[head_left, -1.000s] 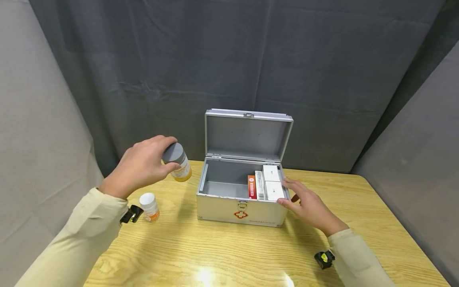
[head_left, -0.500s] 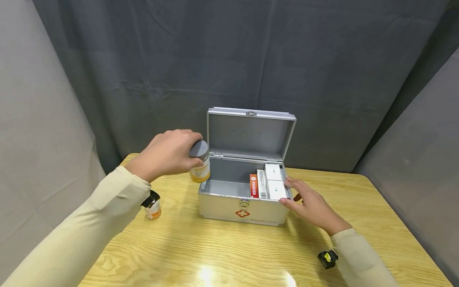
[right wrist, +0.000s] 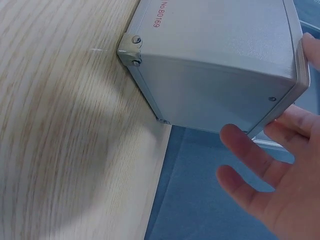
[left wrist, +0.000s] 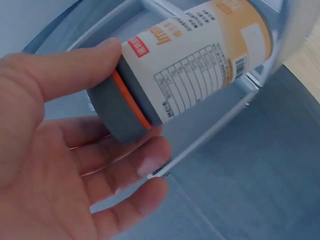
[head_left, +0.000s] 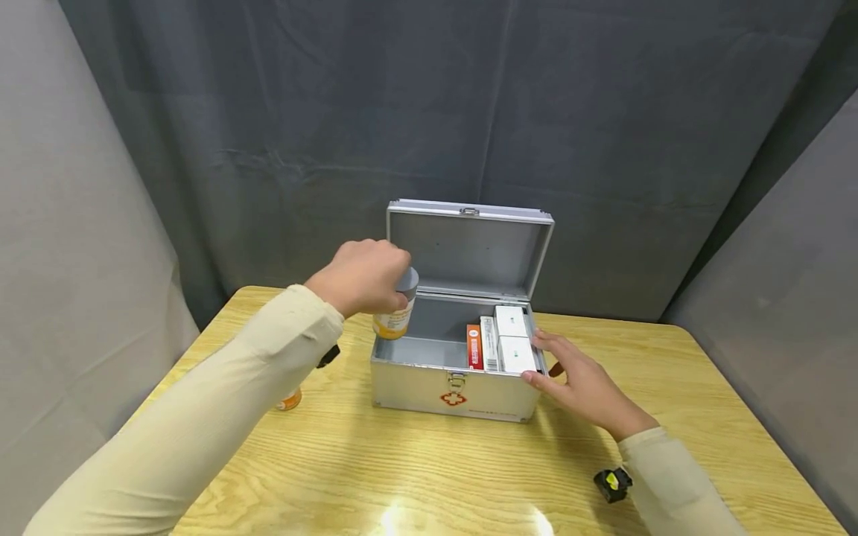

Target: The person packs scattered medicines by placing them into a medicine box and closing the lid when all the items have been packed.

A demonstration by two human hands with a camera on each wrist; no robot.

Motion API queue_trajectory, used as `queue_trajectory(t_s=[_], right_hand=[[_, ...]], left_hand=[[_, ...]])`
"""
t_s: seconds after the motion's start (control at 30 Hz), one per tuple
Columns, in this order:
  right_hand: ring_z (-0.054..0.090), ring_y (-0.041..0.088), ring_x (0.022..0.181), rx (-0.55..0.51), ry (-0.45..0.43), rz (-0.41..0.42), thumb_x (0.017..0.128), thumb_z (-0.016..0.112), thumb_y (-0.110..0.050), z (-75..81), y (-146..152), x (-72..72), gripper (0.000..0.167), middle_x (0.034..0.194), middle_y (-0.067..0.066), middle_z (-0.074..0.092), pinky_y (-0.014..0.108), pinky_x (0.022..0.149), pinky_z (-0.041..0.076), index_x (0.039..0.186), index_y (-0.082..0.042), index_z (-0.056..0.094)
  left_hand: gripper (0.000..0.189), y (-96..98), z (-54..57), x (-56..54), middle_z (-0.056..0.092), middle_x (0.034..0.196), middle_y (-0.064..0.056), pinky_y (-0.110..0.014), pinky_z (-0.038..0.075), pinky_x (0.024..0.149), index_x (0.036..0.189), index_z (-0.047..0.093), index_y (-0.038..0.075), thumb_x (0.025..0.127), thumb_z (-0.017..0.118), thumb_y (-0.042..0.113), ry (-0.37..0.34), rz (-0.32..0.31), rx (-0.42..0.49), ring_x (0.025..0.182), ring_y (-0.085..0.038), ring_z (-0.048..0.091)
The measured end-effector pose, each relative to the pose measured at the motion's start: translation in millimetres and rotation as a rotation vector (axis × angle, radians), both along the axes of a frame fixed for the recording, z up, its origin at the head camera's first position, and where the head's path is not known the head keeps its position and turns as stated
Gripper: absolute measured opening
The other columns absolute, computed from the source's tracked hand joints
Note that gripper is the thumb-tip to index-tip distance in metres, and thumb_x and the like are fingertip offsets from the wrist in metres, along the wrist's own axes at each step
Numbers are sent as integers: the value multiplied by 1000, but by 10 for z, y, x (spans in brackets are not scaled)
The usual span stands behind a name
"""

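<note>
My left hand (head_left: 362,275) grips a supplement bottle (head_left: 392,320) by its grey cap, over the left part of an open metal first-aid box (head_left: 415,387). In the left wrist view the bottle (left wrist: 185,60) shows a white and yellow label and an orange ring at the cap. The thumb and fingers are around the cap, with the outer fingers loosely bent. My right hand (head_left: 583,383) touches the box's right rim near the front corner. In the right wrist view two fingers (right wrist: 250,192) extend beside the box's side wall (right wrist: 200,95).
White medicine cartons (head_left: 516,353) and a red carton (head_left: 474,347) fill the box's right side. Its raised lid (head_left: 469,253) stands behind. A small orange-labelled bottle (head_left: 290,402) on the wooden table (head_left: 402,469) is mostly hidden by the left sleeve. Grey curtains (head_left: 429,112) enclose the back.
My left hand has carried the bottle rightward, from beside the box to over its left part. The left sleeve now covers most of the small bottle. The right hand stays at the rim.
</note>
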State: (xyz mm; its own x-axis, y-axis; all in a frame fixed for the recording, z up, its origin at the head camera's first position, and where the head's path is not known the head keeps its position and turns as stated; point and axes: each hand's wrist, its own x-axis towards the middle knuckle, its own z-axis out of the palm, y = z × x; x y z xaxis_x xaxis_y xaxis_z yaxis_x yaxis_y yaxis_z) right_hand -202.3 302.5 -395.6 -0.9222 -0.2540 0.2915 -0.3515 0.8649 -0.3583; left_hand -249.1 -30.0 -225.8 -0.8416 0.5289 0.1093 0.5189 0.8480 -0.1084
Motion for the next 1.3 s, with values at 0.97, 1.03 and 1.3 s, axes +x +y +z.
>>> queue_trajectory(t_s=[0.97, 1.03, 1.3], right_hand=[[59, 8, 80, -14, -13, -5, 91, 69, -45, 17, 3, 101, 68, 157, 15, 41, 23, 68, 50, 145, -7, 48], [59, 8, 80, -16, -13, -1, 91, 69, -46, 11, -10, 107, 68, 157, 15, 40, 23, 68, 50, 144, -8, 49], [59, 7, 79, -15, -13, -8, 91, 68, -46, -7, -51, 143, 68, 157, 14, 40, 24, 69, 51, 144, -9, 49]], left_hand=[[30, 726, -312, -200, 72, 108, 1, -42, 58, 83, 110, 72, 17, 83, 74, 28, -65, -10, -147, 99, -19, 67], [29, 756, -364, -199, 72, 108, 2, -41, 58, 82, 110, 72, 18, 83, 74, 27, -60, -11, -165, 99, -19, 67], [27, 777, -473, -178, 73, 108, 3, -39, 58, 81, 110, 73, 20, 84, 73, 24, -31, -22, -217, 98, -17, 68]])
